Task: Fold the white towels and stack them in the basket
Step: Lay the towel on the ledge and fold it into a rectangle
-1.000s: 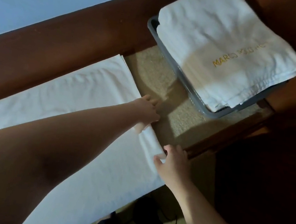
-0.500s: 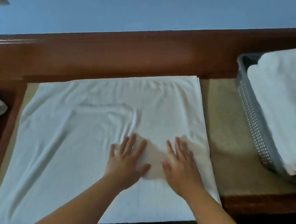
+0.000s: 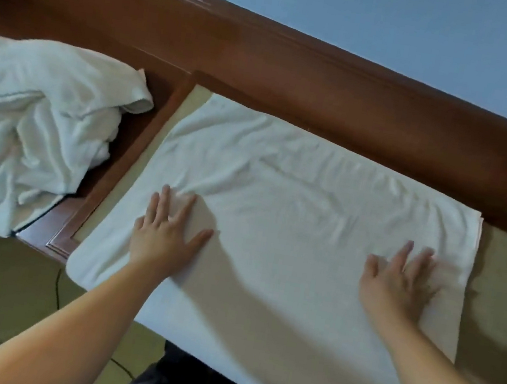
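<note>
Towel (image 3: 302, 205) flat beneath both spread hands.

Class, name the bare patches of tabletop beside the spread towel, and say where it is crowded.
Bare strips: right of the spread towel, and a narrow one between it and the wooden frame. Crowded: crumpled towels at left.

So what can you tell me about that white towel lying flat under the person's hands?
The white towel looks like soft terry cloth, spread out flat on a beige surface framed in dark wood. It is mostly smooth, with light wrinkles across the middle, and its near edge hangs over the front. The left hand and right hand both press flat on it with spread fingers, far apart. The right edge shows layered cloth, so it seems already folded.
</note>
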